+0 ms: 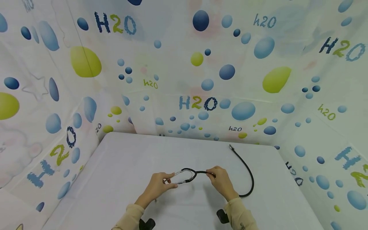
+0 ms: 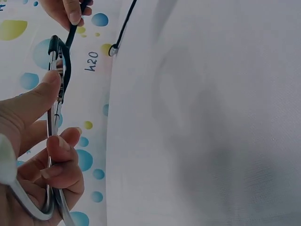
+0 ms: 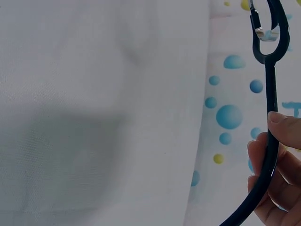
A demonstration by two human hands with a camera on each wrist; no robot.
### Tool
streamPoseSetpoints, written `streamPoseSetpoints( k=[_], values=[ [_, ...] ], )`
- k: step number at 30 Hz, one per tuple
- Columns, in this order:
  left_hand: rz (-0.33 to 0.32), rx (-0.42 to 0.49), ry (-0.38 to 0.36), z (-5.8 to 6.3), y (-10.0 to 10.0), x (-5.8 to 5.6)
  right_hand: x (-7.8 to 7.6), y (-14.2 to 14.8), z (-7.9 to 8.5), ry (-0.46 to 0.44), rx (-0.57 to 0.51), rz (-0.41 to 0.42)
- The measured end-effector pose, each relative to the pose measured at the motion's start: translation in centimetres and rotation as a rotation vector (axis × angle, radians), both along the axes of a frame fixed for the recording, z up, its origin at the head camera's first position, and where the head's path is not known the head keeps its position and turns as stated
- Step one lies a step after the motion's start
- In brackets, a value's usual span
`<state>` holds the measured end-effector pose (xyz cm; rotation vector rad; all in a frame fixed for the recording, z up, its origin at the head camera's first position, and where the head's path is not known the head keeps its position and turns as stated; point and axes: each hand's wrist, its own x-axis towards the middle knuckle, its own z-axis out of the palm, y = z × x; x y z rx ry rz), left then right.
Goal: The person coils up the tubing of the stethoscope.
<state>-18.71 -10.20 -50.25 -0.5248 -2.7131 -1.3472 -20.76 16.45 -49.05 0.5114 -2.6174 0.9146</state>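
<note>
A stethoscope with black tubing (image 1: 252, 179) and silver ear tubes (image 2: 49, 120) is held above the white table, between both hands. My left hand (image 1: 158, 186) grips the ear tubes, thumb and fingers on the metal. A pale, blurred ear tip (image 2: 6, 160) shows close to the left wrist camera. Just past the Y-shaped fork (image 3: 266, 59), my right hand (image 1: 222, 182) pinches the single tube between thumb and fingers. From there the tubing loops behind the right wrist and curves away across the table. Its far end carries a small metal fitting (image 1: 231, 147).
A white table (image 1: 129, 153) spreads beneath the hands. Printed curtains (image 1: 172, 64) with blue and green drops and "H2O" lettering surround its back and sides. Dark devices, one by each wrist, are partly visible: a left one (image 1: 147, 224) and a right one (image 1: 222, 216).
</note>
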Motion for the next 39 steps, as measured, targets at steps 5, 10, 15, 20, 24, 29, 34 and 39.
streamPoseSetpoints(
  k=[5,10,15,20,24,29,34,39],
  values=[
    [0.004,0.018,0.030,0.0,0.0,-0.1,-0.1,0.0,0.0,-0.009,0.004,-0.006],
    [0.017,0.019,0.077,0.0,0.1,0.1,0.0,-0.1,0.1,-0.003,-0.004,0.003],
    [0.073,-0.001,0.197,0.2,0.3,0.1,0.1,-0.1,0.2,-0.003,-0.046,0.035],
    [0.131,-0.042,0.308,1.1,0.3,-0.4,0.2,0.3,0.0,0.025,-0.087,0.046],
    [0.165,-0.115,0.373,1.4,-0.2,-0.4,0.6,0.9,0.4,0.072,-0.080,0.042],
    [0.172,-0.202,0.435,1.2,-0.1,-0.3,1.7,0.1,3.0,0.030,0.103,0.067],
    [0.172,-0.265,0.457,1.4,0.3,-0.2,2.6,-1.7,5.9,-0.025,0.327,0.160],
    [0.137,-0.324,0.457,1.8,0.6,0.0,2.7,-3.1,7.6,-0.066,0.410,0.314]
  ],
)
